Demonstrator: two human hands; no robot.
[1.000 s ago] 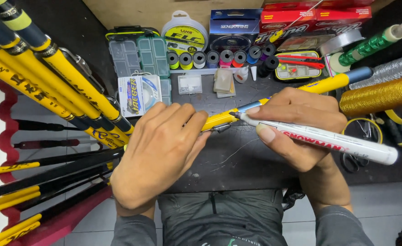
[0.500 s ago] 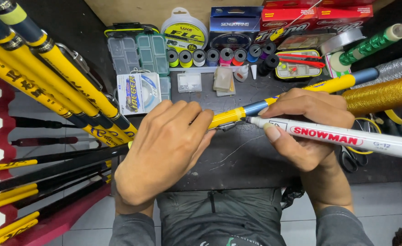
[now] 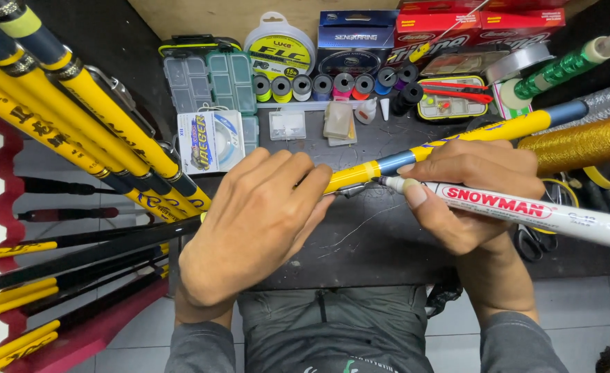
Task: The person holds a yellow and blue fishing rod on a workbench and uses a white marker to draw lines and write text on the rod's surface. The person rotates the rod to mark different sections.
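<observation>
— Looking down at the bench, what do you have in the hands?

— I see the left hand (image 3: pixel 253 224) curled over the near end of a yellow-and-blue fishing rod section (image 3: pixel 450 141), fingers closed around it where the yellow meets the blue band. The rod runs from that hand up and to the right across the dark tabletop (image 3: pixel 381 242), passing above the right hand.

— And the right?

— My view shows the right hand (image 3: pixel 474 190) clamped on a white marker pen (image 3: pixel 526 211) with a red label; its tip touches the rod at the blue band, just beside the left fingertips. The index finger also rests along the rod's upper side.

— What lies about them?

— A row of small thread spools (image 3: pixel 332 86) sits at the back of the table, with a clear compartment box (image 3: pixel 208 83) to their left and a round reel of line (image 3: pixel 279 48) behind. A gold thread spool (image 3: pixel 581 145) lies near the right hand. On the left stands a bundle of yellow rods (image 3: pixel 77 117), slanting.
</observation>
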